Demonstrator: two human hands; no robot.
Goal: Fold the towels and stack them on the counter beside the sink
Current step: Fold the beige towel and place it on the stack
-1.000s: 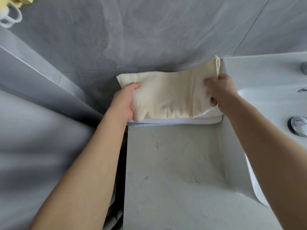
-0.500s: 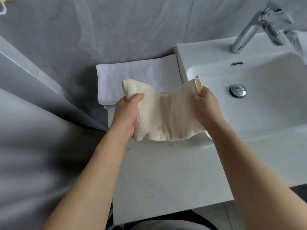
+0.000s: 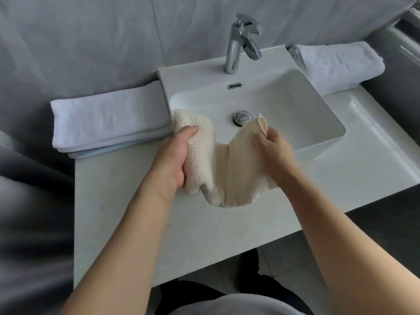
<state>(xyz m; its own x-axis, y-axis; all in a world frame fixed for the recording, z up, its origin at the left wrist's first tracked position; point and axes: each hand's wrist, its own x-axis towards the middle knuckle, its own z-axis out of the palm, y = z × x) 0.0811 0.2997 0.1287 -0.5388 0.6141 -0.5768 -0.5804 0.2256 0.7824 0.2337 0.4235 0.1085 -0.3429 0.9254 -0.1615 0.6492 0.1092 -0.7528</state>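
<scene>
A cream towel (image 3: 229, 169) hangs folded between my two hands above the counter's front, just before the sink (image 3: 295, 110). My left hand (image 3: 175, 155) grips its left end, thumb on top. My right hand (image 3: 273, 146) pinches its right end, where a corner sticks up. The towel sags in the middle. A stack of folded white towels (image 3: 109, 117) lies on the counter (image 3: 127, 196) left of the sink, against the wall.
A chrome tap (image 3: 241, 42) stands behind the white basin, with the drain plug (image 3: 241, 116) in its floor. Another white towel (image 3: 336, 64), loosely folded, lies on the counter right of the sink. Grey tiled wall runs behind; the counter's front edge is near my body.
The cream towel has come off the white stack and moved right and toward me, over the sink's front. The view has swung right, bringing the tap and the right towel into sight.
</scene>
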